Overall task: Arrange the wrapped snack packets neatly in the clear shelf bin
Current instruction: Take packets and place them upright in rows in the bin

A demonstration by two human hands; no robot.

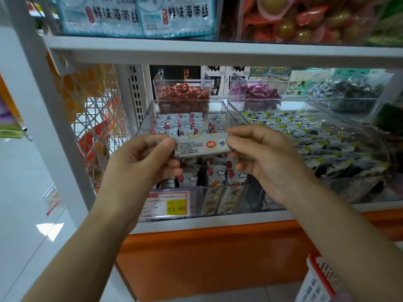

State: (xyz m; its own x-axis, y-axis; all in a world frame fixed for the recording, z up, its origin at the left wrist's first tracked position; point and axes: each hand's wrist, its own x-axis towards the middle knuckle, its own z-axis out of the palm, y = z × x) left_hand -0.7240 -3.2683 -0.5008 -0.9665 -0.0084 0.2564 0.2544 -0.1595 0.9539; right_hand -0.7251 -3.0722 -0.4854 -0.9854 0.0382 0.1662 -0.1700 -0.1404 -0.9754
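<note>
A clear shelf bin (146,118) on the middle shelf holds several small silver snack packets (181,125) printed with red balloons and white clouds; those at the back stand in rows, those at the front (220,173) lie looser. Above the bin I hold a stack of these silver packets (201,147) edge-on, back labels toward me. My left hand (141,162) pinches its left end and my right hand (263,158) pinches its right end. The hands hide the middle of the bin.
A second clear bin (370,147) of black-and-yellow packets sits to the right. Smaller bins of red sweets (183,92) and purple sweets (255,92) stand behind. A yellow price tag (176,207) hangs on the shelf front. A red-rimmed white basket (318,280) is at lower right.
</note>
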